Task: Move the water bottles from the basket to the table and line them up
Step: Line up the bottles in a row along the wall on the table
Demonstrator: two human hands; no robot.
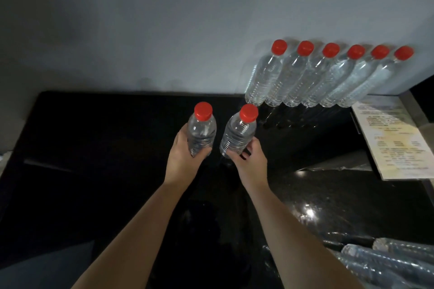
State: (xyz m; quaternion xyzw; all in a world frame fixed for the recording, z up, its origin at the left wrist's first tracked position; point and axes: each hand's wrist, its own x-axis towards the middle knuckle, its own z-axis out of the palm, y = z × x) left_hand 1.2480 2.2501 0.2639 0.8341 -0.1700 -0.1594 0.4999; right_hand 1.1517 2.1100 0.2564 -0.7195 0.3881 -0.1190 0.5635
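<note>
A row of 6 bottles [312,77] with red caps already stands on the black tabletop [105,148] against the wall, running off to the right, each bottle touching or just beside its neighbour. The open end of that row is its left end, which lies ahead and to the right of both hands, so the next free places run leftward from the leftmost bottle. The right hand [249,159] is the nearer of the 2 to that end; the left hand [185,155] sits further left, about in line with where a second new place would fall. The left hand is closed round the lower body of the left bottle [202,131], fingers wrapped on its far side and thumb toward the camera, and holds it close to upright, cap up. The right hand is closed round the lower part of the right bottle [238,135], whose long axis tilts with the cap leaning up and to the right, toward the row. Whether either base touches the tabletop cannot be told, as the hands hide them. At the lower right edge lie more clear bottles [385,263] on their sides, apparently the remaining supply; no basket can be made out there. My judgement is that the right bottle goes beside the row's left end first, then the left bottle beside it.
</note>
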